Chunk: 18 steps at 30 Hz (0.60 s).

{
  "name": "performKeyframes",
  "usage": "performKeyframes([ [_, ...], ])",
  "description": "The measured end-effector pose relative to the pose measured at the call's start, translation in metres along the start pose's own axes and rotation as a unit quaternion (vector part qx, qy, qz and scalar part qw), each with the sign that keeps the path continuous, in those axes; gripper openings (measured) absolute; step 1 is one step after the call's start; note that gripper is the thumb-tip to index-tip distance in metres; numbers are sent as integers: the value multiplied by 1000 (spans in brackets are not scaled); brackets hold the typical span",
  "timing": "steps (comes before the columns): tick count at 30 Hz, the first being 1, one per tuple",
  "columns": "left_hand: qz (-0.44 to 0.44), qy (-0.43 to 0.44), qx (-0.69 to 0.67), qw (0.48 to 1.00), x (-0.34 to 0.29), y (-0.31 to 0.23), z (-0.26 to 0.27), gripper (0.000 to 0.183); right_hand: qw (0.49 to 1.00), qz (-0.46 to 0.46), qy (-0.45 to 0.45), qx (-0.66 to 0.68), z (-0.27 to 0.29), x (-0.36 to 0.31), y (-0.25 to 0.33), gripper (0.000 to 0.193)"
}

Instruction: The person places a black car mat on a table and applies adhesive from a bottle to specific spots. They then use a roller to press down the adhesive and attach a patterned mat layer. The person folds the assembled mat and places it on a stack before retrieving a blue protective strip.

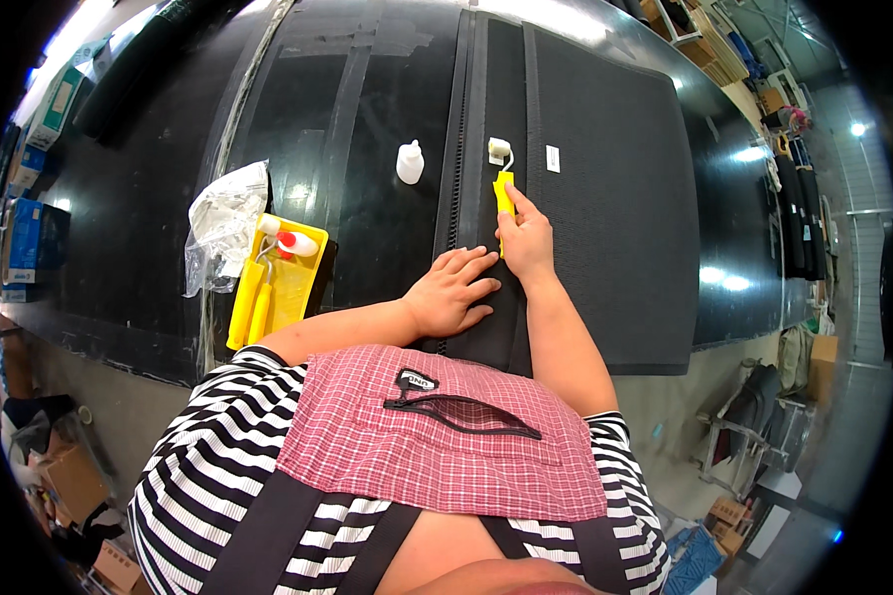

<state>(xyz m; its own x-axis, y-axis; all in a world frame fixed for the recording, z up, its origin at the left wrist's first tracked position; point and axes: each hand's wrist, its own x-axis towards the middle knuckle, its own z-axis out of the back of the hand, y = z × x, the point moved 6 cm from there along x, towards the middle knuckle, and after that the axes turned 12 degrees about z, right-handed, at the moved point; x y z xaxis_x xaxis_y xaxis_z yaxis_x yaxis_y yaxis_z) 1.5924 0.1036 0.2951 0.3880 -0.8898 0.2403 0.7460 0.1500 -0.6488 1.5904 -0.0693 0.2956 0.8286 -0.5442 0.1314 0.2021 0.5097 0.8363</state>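
My right hand (527,238) is closed round the yellow handle of a small paint roller (506,188). Its white roller head rests on a black strip (506,89) that runs away from me beside a line of dark teeth or stitching. Flat on the near end of that strip lies my left hand (453,294), fingers spread and nothing in it. To the right of the strip stretches a wide black sheet (615,238) with a small white label (553,159). A white squeeze bottle (410,162) stands left of the strip.
At left on the black table (387,89) sits a yellow paint tray (290,290) holding another roller and a white bottle with a red cap. Crumpled clear plastic (226,223) lies beside it. Boxes (22,241) line the far left; dark rolls (799,218) stand at right.
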Motion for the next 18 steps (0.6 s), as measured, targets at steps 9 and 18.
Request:
performKeyframes([
  [9,7,13,-2,1000,-1,3,-1,43,997,-72,34,-2,7,29,25,47],
  [18,6,4,-5,1000,0,4,1,42,990,-102,31,92,30,37,47,47],
])
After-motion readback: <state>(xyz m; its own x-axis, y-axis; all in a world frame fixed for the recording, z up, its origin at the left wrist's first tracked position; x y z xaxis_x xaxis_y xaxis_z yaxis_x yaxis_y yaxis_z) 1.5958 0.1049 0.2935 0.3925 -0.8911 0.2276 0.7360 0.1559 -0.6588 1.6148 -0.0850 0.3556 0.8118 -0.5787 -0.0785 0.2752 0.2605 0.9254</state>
